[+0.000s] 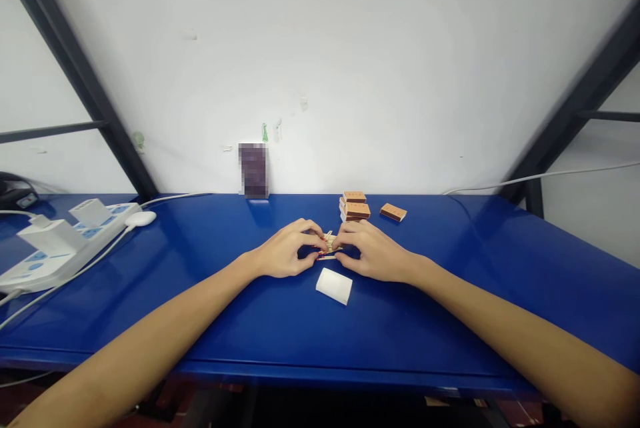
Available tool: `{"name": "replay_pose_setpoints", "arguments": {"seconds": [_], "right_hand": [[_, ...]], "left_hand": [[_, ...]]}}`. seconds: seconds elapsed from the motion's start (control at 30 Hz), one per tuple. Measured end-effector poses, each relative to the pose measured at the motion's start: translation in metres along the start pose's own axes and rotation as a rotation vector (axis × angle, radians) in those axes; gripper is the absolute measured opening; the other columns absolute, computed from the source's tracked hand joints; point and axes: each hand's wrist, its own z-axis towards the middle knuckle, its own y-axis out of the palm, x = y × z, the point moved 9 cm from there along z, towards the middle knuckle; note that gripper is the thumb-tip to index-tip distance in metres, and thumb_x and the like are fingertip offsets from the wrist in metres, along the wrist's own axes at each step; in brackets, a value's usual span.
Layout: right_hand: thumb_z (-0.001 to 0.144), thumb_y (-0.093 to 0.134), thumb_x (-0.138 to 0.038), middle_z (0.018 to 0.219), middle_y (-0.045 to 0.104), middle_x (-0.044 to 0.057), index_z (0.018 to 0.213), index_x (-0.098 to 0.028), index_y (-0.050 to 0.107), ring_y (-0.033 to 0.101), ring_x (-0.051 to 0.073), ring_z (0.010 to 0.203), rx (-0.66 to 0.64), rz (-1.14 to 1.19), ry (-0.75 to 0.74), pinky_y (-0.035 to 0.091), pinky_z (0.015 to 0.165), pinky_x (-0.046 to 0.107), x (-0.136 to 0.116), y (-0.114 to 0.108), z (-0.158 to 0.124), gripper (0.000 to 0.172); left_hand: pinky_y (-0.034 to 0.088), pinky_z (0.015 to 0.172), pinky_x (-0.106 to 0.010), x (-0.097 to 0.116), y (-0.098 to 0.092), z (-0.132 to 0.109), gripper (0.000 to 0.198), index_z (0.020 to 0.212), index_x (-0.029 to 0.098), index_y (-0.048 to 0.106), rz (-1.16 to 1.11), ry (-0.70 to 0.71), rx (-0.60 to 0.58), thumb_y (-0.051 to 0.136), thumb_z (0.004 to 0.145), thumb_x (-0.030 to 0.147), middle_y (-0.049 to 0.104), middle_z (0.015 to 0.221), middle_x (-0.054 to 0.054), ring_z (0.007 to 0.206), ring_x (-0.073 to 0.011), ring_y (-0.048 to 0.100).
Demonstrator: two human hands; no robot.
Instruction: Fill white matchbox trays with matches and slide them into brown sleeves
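A small pile of matchsticks (329, 239) with red tips lies on the blue table between my two hands. My left hand (295, 248) touches its left side, thumb and fingers apart and curved around the sticks. From the right, my right hand (373, 251) rests its fingertips on the pile, its thumb also spread from the fingers. Nearer the front lies a white matchbox tray (334, 286), tilted slightly. Behind my hands stands a stack of orange-brown matchboxes (355, 206), and one more matchbox (393, 212) lies to its right.
A white power strip (75, 248) with plugs, chargers and cables sits at the left. A blurred dark rectangular item (254, 170) stands against the wall. The blue table (280, 328) has its front edge below my forearms. Dark metal posts flank both sides.
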Motion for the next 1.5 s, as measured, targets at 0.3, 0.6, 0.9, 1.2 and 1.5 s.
{"name": "replay_pose_setpoints", "arguments": {"seconds": [0.3,0.6,0.9,1.2,1.5], "right_hand": [[0.089,0.059,-0.02,0.088,0.064,0.004,0.093,-0.02,0.069,0.059,0.018,0.081,0.001,0.01,-0.011,0.038,0.078,0.034,-0.002,0.0,0.0,0.011],[0.092,0.056,-0.019,0.085,0.067,0.003,0.089,-0.02,0.067,0.06,0.017,0.078,0.019,0.011,0.012,0.039,0.078,0.034,0.007,0.004,0.002,0.011],[0.089,0.056,-0.017,0.084,0.067,0.002,0.087,-0.02,0.066,0.058,0.016,0.075,0.012,0.049,-0.023,0.04,0.076,0.032,0.005,0.005,0.001,0.011],[0.089,0.055,-0.015,0.084,0.065,0.002,0.091,-0.02,0.067,0.057,0.016,0.073,-0.003,0.043,-0.018,0.041,0.074,0.032,0.003,0.003,0.001,0.013],[0.09,0.055,-0.015,0.084,0.066,0.002,0.09,-0.021,0.07,0.056,0.014,0.068,-0.019,0.041,-0.037,0.04,0.07,0.031,-0.004,0.002,0.0,0.017]], "left_hand": [[0.043,0.103,-0.041,0.002,0.002,0.001,0.027,0.111,0.025,0.071,0.074,-0.015,-0.037,0.055,0.09,0.019,0.059,0.12,-0.007,0.113,-0.0222,0.055],[0.044,0.099,-0.041,-0.002,0.003,0.001,0.023,0.111,0.023,0.07,0.083,-0.066,-0.044,0.055,0.093,0.026,0.061,0.118,-0.008,0.11,-0.0223,0.055],[0.045,0.098,-0.039,-0.009,0.003,0.0,0.021,0.108,0.023,0.07,0.034,-0.086,-0.01,0.057,0.093,0.023,0.062,0.115,-0.006,0.109,-0.0208,0.056],[0.044,0.099,-0.042,-0.009,0.003,0.0,0.023,0.109,0.023,0.07,0.052,-0.09,-0.022,0.052,0.094,0.022,0.061,0.117,-0.007,0.11,-0.0219,0.055],[0.044,0.099,-0.041,-0.007,0.004,0.0,0.023,0.106,0.022,0.069,0.056,-0.073,-0.002,0.051,0.093,0.019,0.061,0.116,-0.007,0.109,-0.0216,0.054]]}}
